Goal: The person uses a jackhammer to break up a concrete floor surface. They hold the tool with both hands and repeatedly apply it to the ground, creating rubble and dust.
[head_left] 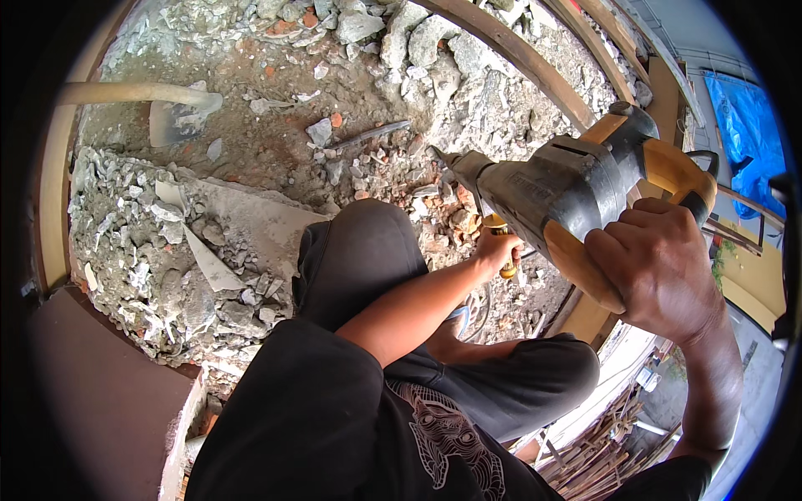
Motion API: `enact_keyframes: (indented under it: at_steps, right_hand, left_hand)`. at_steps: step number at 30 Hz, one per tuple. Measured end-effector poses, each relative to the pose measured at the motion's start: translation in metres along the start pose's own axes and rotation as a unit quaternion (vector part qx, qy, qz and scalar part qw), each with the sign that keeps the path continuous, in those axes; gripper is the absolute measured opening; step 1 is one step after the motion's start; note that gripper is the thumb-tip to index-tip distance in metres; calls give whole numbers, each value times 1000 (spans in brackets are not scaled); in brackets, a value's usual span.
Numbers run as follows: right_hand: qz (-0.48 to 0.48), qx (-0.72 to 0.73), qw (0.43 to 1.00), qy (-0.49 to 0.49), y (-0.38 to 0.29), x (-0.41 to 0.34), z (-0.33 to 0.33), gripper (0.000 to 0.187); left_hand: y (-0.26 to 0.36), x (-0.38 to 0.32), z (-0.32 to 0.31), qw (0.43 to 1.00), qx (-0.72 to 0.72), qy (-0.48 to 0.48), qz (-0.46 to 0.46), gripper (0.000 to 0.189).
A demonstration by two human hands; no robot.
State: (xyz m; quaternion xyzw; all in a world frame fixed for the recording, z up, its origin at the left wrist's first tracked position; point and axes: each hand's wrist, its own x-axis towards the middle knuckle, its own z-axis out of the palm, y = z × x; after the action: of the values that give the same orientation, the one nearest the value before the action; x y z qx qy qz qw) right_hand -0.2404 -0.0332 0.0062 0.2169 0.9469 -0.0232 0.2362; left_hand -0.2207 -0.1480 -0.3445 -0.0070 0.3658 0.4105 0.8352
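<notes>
A yellow, black and grey demolition hammer (551, 181) slants across the right of the view, its pointed front end toward the rubble. My right hand (664, 269) is closed around its rear handle. Lower and further left, my left hand (499, 247) grips the yellow side handle (507, 270), below the tool's front part. The tip (438, 152) is over broken masonry; whether it touches is unclear. A loose dark metal bar (373, 134) lies on the rubble to the left of the tip.
A hoe (182, 122) with a wooden handle rests at upper left. Broken concrete chunks (432, 41) lie beyond, under curved-looking wooden beams (514, 50). A flat slab (250, 219) is left of my knee. Wood strips (595, 444) are piled at lower right; a blue tarp (745, 138) hangs behind.
</notes>
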Motion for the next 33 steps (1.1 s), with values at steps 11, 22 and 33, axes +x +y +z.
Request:
enact_keyframes:
  at_steps: [11, 22, 33]
  right_hand:
    - [58, 101, 993, -30, 42, -14, 6, 27]
    - [147, 127, 981, 12, 67, -35, 16, 28]
    - [147, 122, 981, 32, 78, -46, 31, 29]
  left_hand:
    - [21, -9, 7, 996, 91, -1, -20, 8]
    - [27, -2, 8, 992, 118, 18, -51, 17]
    - [37, -10, 15, 991, 108, 19, -70, 11]
